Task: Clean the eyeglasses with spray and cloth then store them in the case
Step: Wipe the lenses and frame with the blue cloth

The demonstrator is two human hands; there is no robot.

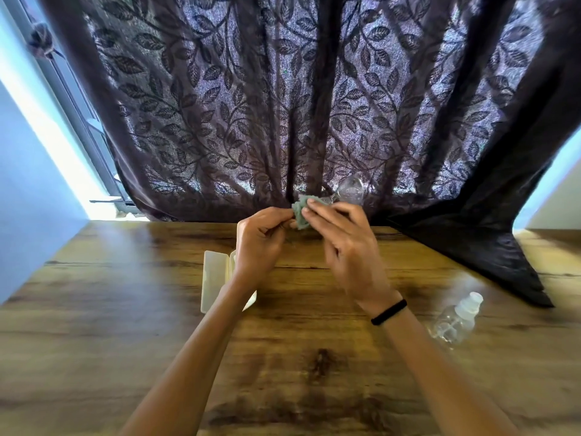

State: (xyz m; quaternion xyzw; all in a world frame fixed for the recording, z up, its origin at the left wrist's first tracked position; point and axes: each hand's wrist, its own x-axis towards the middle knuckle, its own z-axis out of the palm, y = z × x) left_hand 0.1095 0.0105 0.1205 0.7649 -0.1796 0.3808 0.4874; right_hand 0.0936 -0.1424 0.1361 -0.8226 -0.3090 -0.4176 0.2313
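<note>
We are facing a dark curtain (314, 105) with a leaf pattern, which is hanging across the whole back and spilling onto the far right of the wooden table (125, 309). Above the table's far middle we are holding both hands up, close together. Our left hand (261, 240) is curling its fingers and pinching the left edge of the cloth (301, 213); we cannot tell whether it is also gripping the frame. Our right hand (349, 250) is pinching the same cloth between thumb and fingers. A pale case (213, 278) is lying open on the table under our left wrist. A clear spray bottle (456, 322) is lying on its side to the right, well apart from the hands. The eyeglasses (350, 190) are up between our hands, one clear lens showing just beyond the right fingers, the rest wrapped in the crumpled grey-green cloth. A black band (389, 312) is circling our right wrist.
</note>
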